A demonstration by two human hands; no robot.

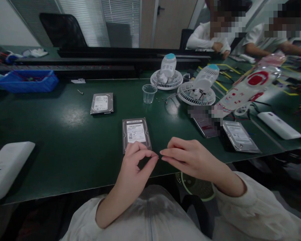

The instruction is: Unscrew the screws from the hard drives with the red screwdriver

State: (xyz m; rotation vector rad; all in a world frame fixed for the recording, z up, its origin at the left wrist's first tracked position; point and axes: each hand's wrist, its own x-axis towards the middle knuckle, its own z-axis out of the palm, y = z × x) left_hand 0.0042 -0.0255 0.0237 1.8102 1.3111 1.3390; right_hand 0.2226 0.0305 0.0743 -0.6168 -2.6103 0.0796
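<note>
Close to the table's front edge, my left hand [137, 167] has its thumb and index fingertips pressed together. Facing it, a small gap away, my right hand [188, 159] is pinched too, fingertips pointing left. Whatever either pinch holds, if anything, is too small to make out. Just behind my left hand lies a hard disk drive [136, 132], label up, its near part covered by my fingers. Farther back on the left sits a second hard disk drive [102, 103]. Another one, a silver hard disk drive [240, 136], lies at the right near the edge.
A clear plastic cup [149, 94] stands near two white fan heads [167, 72]. A phone [205, 124], a bottle-shaped printed bag [251, 83] and a white power bank [279, 125] lie right. Another white device [10, 167] and a blue bin [28, 81] are left. Co-workers sit across.
</note>
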